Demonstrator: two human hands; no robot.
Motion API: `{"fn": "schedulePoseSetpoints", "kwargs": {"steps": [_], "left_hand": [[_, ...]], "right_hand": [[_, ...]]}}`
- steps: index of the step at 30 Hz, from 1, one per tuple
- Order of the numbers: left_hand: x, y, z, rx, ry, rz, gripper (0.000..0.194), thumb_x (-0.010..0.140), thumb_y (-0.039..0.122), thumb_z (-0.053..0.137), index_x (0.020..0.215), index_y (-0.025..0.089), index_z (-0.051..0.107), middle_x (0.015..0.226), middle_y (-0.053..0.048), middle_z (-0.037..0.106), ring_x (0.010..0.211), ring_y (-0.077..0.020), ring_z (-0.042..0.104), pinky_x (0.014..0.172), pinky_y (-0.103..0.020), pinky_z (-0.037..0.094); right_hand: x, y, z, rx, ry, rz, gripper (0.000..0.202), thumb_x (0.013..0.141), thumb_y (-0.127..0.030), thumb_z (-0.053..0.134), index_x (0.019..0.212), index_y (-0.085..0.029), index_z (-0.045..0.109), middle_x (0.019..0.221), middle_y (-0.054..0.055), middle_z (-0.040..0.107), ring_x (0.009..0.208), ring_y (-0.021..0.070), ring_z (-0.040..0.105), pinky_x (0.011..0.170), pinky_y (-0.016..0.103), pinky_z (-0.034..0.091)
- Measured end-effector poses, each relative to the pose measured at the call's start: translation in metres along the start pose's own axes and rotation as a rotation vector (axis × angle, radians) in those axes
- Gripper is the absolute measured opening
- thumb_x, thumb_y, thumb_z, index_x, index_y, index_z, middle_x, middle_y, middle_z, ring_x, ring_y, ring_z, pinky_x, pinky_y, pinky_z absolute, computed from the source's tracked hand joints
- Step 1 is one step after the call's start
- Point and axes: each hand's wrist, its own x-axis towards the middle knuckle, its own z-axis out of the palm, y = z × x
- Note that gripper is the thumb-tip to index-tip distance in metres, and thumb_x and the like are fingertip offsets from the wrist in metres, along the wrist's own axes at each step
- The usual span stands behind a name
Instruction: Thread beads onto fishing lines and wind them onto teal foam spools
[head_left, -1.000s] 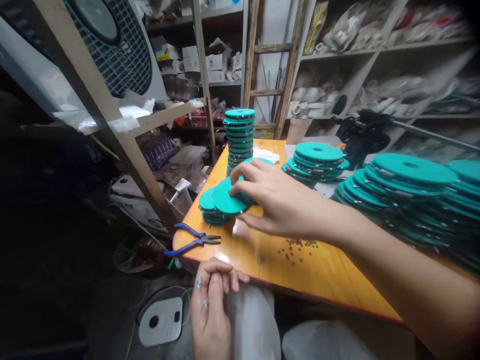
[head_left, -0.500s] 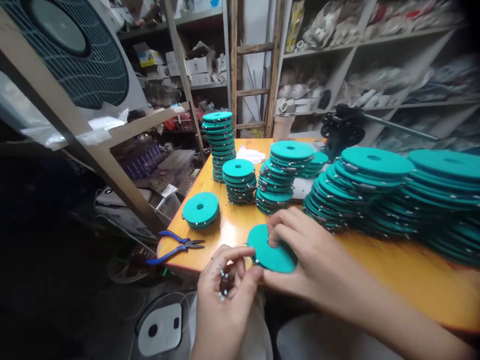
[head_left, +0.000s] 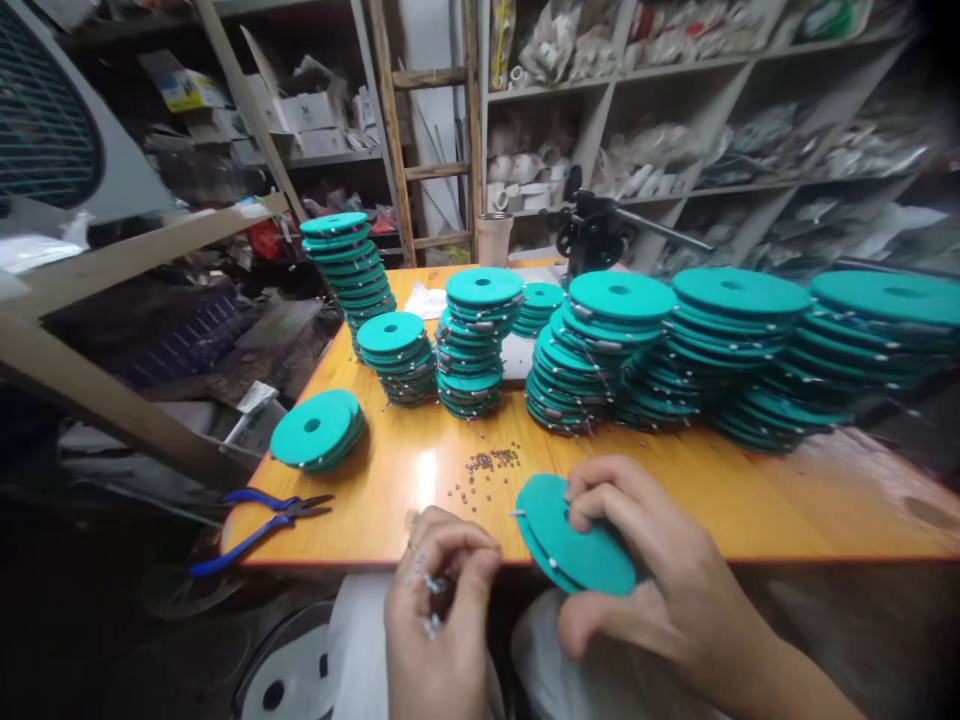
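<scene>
right hand (head_left: 645, 580): it held one green disc (head_left: 574, 540) at the near table edge, about 5 o'clock in the view. thumb under, fingers curled over the top, closed on the rim.
left hand (head_left: 439, 600): at 6 o'clock, just left of the disc and not touching it. fingers were pinched together on some tiny silver bits (head_left: 429, 590) (too small to say what they were).
the disc: flat, round, teal green, with a hole near the middle that the fingers partly hid. it looked like two thin layers close together. a small metal piece stuck out at its left edge, pointing at the left hand. it was tilted, half over the table edge.
done so far: my guess is a lot. many tall disc piles (head_left: 720, 350) stood from 12 to 3 o'clock, with metal clips showing on their edges.
left to do: a low pile (head_left: 316, 430) lay at 9 o'clock with no clips that i could see, so maybe those waited. this is only a guess.
small beads (head_left: 487, 465): a loose dark scatter on the table, just above the hands.
pliers (head_left: 259, 515): blue handles, lying at 8 o'clock by the table corner, no hand near them.
table (head_left: 750, 500): shiny orange wood.
behind: a wooden ladder (head_left: 435, 130) at 12 o'clock and full shelves.
</scene>
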Motion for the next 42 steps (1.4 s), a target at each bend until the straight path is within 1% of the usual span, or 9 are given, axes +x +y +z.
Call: {"fn": "schedulePoseSetpoints", "kwargs": {"steps": [4, 7, 9, 12, 15, 18, 22, 31, 42], "left_hand": [[0.003, -0.006, -0.001, -0.004, 0.015, -0.103, 0.024, 0.089, 0.032, 0.061, 0.072, 0.016, 0.061, 0.07, 0.001, 0.051, 0.051, -0.006, 0.037, 0.047, -0.019, 0.029], [0.0, -0.009, 0.004, -0.014, -0.039, -0.193, 0.027, 0.089, 0.037, 0.062, 0.072, 0.015, 0.06, 0.071, 0.0, 0.052, 0.052, -0.0058, 0.037, 0.047, -0.019, 0.028], [-0.003, -0.01, 0.01, -0.035, -0.052, -0.245, 0.03, 0.089, 0.04, 0.062, 0.072, 0.015, 0.06, 0.071, 0.0, 0.052, 0.051, -0.0053, 0.036, 0.046, -0.019, 0.027], [-0.005, -0.011, 0.014, -0.079, -0.063, -0.292, 0.034, 0.087, 0.046, 0.064, 0.074, 0.015, 0.06, 0.072, 0.0, 0.054, 0.05, -0.0049, 0.035, 0.045, -0.019, 0.027], [-0.006, -0.01, 0.013, -0.128, -0.073, -0.341, 0.037, 0.085, 0.051, 0.067, 0.079, 0.015, 0.06, 0.074, -0.001, 0.054, 0.052, -0.0047, 0.035, 0.046, -0.018, 0.029], [-0.011, -0.007, 0.011, -0.293, -0.034, -0.445, 0.039, 0.084, 0.054, 0.066, 0.091, 0.017, 0.057, 0.077, 0.001, 0.051, 0.054, -0.004, 0.036, 0.047, -0.016, 0.029], [-0.018, -0.003, 0.013, -0.475, -0.032, -0.532, 0.045, 0.085, 0.062, 0.061, 0.085, 0.019, 0.047, 0.073, 0.004, 0.044, 0.052, -0.0026, 0.034, 0.046, -0.014, 0.026], [-0.023, -0.006, 0.013, -0.302, -0.134, -0.572, 0.049, 0.085, 0.065, 0.06, 0.081, 0.018, 0.045, 0.069, 0.004, 0.045, 0.053, -0.0031, 0.033, 0.048, -0.017, 0.022], [-0.024, -0.005, 0.007, -0.043, -0.24, -0.507, 0.044, 0.093, 0.062, 0.046, 0.082, 0.019, 0.048, 0.079, 0.0, 0.051, 0.059, -0.0078, 0.033, 0.053, -0.023, 0.027]], "right_hand": [[-0.014, 0.018, -0.03, -0.19, -0.239, -0.132, 0.032, 0.092, -0.047, 0.064, 0.108, -0.021, 0.056, 0.117, 0.009, 0.056, 0.109, 0.0212, 0.056, 0.087, 0.033, 0.05], [-0.017, 0.018, -0.047, -0.31, -0.365, -0.129, 0.036, 0.091, -0.035, 0.063, 0.123, -0.022, 0.055, 0.131, 0.009, 0.054, 0.122, 0.0236, 0.052, 0.095, 0.037, 0.052], [-0.014, 0.009, -0.045, -0.325, -0.346, -0.124, 0.044, 0.091, -0.032, 0.06, 0.132, -0.02, 0.051, 0.137, 0.01, 0.053, 0.126, 0.0235, 0.051, 0.098, 0.037, 0.052], [-0.007, -0.011, -0.022, -0.22, -0.248, -0.137, 0.043, 0.096, -0.023, 0.05, 0.138, -0.015, 0.046, 0.136, 0.01, 0.057, 0.128, 0.0204, 0.052, 0.104, 0.035, 0.049], [0.0, -0.022, 0.008, 0.002, -0.173, -0.08, 0.021, 0.097, -0.014, 0.049, 0.116, -0.018, 0.058, 0.107, 0.003, 0.069, 0.103, 0.0145, 0.063, 0.102, 0.031, 0.048], [0.004, -0.022, 0.024, 0.158, -0.073, 0.029, 0.014, 0.095, -0.009, 0.053, 0.094, -0.02, 0.062, 0.084, -0.004, 0.067, 0.08, 0.0095, 0.061, 0.094, 0.028, 0.047], [0.007, -0.02, 0.023, 0.249, -0.021, 0.155, 0.012, 0.094, -0.012, 0.06, 0.088, -0.022, 0.065, 0.08, -0.007, 0.066, 0.078, 0.0074, 0.06, 0.08, 0.023, 0.046], [0.012, -0.019, 0.019, 0.41, -0.051, 0.192, 0.015, 0.09, -0.009, 0.066, 0.087, -0.023, 0.07, 0.084, -0.009, 0.071, 0.081, 0.0037, 0.064, 0.078, 0.016, 0.049], [0.011, -0.023, 0.019, 0.375, -0.083, 0.227, 0.013, 0.092, -0.015, 0.064, 0.082, -0.021, 0.069, 0.079, -0.004, 0.069, 0.078, 0.0096, 0.063, 0.077, 0.025, 0.046]]}}
